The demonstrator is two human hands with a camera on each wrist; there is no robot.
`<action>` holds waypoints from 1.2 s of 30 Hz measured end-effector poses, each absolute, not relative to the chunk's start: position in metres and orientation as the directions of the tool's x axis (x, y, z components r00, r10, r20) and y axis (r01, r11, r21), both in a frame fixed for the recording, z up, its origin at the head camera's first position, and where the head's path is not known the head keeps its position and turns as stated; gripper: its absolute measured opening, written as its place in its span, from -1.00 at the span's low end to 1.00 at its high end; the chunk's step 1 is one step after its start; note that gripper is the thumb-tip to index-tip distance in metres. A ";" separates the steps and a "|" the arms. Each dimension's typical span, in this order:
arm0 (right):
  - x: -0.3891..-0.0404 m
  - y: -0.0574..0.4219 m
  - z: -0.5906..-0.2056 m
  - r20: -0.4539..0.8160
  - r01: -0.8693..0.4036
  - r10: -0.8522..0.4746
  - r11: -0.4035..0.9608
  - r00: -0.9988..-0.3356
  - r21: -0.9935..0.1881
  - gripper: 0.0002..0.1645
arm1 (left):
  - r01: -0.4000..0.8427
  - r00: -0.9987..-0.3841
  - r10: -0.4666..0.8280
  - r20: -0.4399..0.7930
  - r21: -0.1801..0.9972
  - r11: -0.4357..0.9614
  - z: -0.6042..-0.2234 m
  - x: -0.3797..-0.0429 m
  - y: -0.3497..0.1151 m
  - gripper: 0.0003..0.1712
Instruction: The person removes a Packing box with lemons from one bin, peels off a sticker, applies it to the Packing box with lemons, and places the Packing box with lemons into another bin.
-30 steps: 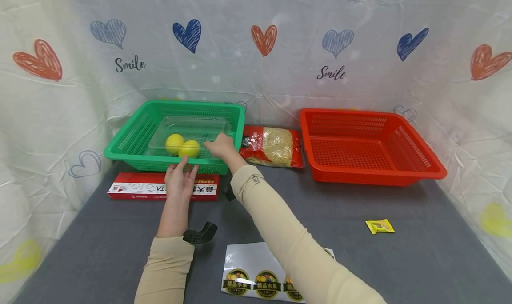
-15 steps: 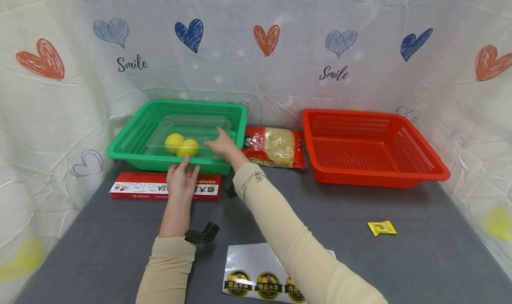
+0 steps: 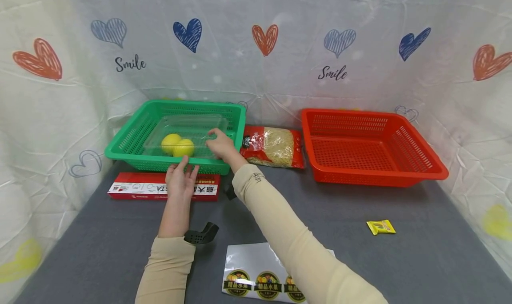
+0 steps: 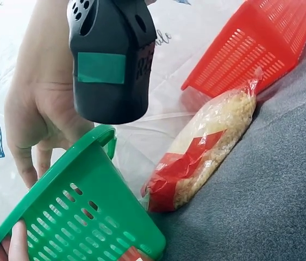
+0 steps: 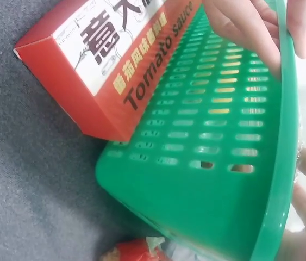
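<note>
Head view: pinching green basket (image 3: 142, 163) at six o'clock with left hand (image 3: 181, 182), bending right hand (image 3: 224, 147), grip unclear, at three-o'clock end of clear container (image 3: 196, 130) inside; left wrist: clasping rim at eight; right wrist: showing red box (image 5: 114, 70) at eleven.

Dark grey cloth surface (image 3: 420, 264) | back left: green basket (image 3: 140, 162) | just in front: long red box (image 3: 136, 189) lettered "Tomato sauce" | between baskets: red-and-clear bag (image 3: 277, 146), pale yellow contents | back right: red basket (image 3: 376, 179) | near right: small yellow packet (image 3: 381, 227) | near centre: glossy white sheet (image 3: 252, 260), round stickers
</note>
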State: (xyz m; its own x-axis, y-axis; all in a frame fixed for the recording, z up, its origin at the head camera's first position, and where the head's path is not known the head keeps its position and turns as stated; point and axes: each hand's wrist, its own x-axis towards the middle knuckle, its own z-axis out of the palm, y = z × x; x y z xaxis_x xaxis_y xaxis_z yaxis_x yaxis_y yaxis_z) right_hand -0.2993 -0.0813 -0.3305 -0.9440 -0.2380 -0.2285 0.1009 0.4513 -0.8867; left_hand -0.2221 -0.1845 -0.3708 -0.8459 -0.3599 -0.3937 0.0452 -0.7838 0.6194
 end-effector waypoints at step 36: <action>-0.279 -0.053 -0.311 0.036 -0.110 -0.188 0.400 -0.981 -0.910 -0.66 | 0.067 -0.853 -0.372 -0.366 0.631 -0.773 -0.374 -0.221 -0.184 -0.72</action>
State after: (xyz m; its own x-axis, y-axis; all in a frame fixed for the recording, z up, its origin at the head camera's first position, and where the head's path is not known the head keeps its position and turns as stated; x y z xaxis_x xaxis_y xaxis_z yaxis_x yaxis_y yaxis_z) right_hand -0.2789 -0.0526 -0.3110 -0.9814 -0.1884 0.0358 -0.1100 0.4001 -0.9098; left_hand -0.2212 -0.1841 -0.3736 -0.8529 -0.3724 -0.3658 0.0669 -0.7729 0.6310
